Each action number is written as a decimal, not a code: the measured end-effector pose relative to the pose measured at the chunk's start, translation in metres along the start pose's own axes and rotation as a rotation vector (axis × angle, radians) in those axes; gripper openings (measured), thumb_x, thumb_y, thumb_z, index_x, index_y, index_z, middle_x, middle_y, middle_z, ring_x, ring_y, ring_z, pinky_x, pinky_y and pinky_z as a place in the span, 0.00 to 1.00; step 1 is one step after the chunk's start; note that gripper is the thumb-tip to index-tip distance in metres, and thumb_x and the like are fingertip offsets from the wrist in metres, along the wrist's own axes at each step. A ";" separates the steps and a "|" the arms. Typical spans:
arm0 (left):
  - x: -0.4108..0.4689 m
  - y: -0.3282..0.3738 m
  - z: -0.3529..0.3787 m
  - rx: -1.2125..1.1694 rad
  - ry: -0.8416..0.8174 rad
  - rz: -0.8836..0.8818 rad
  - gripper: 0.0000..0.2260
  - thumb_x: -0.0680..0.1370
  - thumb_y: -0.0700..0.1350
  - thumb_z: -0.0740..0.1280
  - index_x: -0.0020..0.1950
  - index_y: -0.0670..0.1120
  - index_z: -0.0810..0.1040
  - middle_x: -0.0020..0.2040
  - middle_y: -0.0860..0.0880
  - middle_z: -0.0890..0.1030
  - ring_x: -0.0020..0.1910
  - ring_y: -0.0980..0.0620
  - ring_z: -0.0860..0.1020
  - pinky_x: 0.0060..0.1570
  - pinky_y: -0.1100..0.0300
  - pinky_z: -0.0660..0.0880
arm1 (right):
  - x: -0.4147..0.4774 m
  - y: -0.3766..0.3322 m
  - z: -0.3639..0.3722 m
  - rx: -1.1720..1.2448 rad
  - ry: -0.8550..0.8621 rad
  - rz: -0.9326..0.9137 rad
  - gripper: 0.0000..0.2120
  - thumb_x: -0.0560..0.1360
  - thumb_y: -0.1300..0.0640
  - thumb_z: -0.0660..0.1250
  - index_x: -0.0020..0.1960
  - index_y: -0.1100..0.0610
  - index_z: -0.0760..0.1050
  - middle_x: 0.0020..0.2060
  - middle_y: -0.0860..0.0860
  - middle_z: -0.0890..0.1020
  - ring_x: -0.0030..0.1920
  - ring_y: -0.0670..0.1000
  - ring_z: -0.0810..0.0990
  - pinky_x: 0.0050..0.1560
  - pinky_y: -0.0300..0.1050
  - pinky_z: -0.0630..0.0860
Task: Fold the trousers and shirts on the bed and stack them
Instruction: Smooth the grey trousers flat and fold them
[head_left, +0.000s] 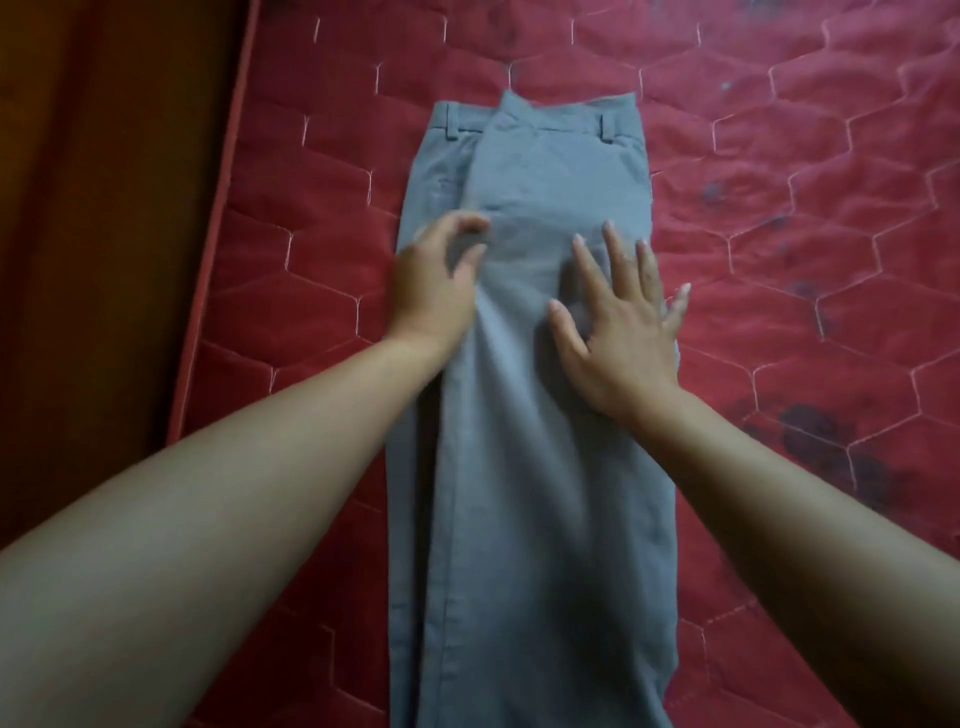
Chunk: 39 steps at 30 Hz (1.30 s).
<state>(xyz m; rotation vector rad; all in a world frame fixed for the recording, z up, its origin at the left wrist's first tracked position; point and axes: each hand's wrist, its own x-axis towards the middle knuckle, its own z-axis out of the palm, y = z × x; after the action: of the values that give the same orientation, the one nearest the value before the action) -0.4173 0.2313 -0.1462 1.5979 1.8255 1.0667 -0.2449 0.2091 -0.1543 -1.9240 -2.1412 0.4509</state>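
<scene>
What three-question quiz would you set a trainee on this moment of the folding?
1. True or false: the trousers lie with their waistband nearest the person.
2. The right hand is: A) flat on the trousers, fingers spread; B) lifting a shirt; C) curled into a fist.
3. Fill in: the quilted mattress under the trousers is ____ in colour.

Key: 1 false, the waistband is at the far end; 2 A; 3 red.
</scene>
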 end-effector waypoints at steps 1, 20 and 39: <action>0.003 -0.007 -0.012 0.036 0.051 0.001 0.10 0.73 0.36 0.66 0.53 0.44 0.80 0.52 0.49 0.81 0.53 0.52 0.77 0.54 0.67 0.68 | 0.004 -0.006 0.000 0.005 0.011 0.000 0.28 0.77 0.41 0.54 0.74 0.43 0.53 0.76 0.46 0.48 0.76 0.53 0.42 0.68 0.69 0.40; -0.082 -0.038 -0.009 0.129 -0.069 -0.319 0.24 0.78 0.48 0.61 0.72 0.60 0.57 0.66 0.48 0.74 0.60 0.42 0.75 0.52 0.61 0.68 | 0.005 0.012 0.024 0.390 0.162 0.452 0.35 0.74 0.46 0.66 0.74 0.55 0.55 0.66 0.60 0.64 0.65 0.60 0.63 0.62 0.48 0.63; -0.219 -0.017 -0.024 0.260 -0.181 -0.202 0.28 0.75 0.40 0.67 0.73 0.50 0.62 0.62 0.41 0.76 0.59 0.40 0.75 0.56 0.57 0.70 | -0.171 0.053 0.010 0.492 -0.019 0.348 0.38 0.72 0.55 0.69 0.75 0.53 0.51 0.70 0.54 0.67 0.68 0.54 0.67 0.61 0.36 0.60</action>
<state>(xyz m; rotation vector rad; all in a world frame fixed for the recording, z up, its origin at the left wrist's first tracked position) -0.4027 0.0123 -0.1752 1.5524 2.0124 0.5953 -0.1806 0.0433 -0.1771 -1.9833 -1.5066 0.9586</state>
